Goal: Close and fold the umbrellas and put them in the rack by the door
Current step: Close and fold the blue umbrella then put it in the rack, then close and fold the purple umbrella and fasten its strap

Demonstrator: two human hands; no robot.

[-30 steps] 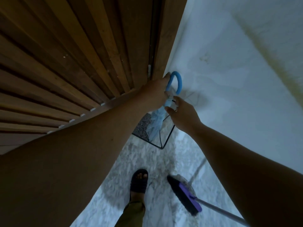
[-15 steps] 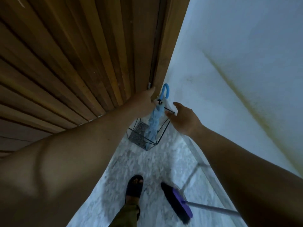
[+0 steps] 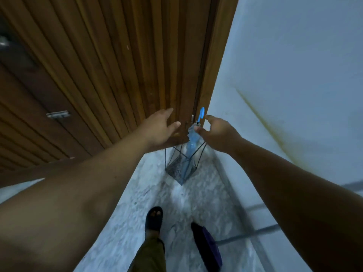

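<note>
Both hands spread, holding nothing; umbrella upright in rack, door beside.

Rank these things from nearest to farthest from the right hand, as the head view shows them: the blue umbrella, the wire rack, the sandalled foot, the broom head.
1. Blue umbrella: right beside the right hand, at its fingers.
2. Wire rack: just below the hand, by the door.
3. Sandalled foot and broom head: both far down on the floor, too close to call.

Both hands reach forward (arms outstretched): left hand spread, right hand loosely curled
</note>
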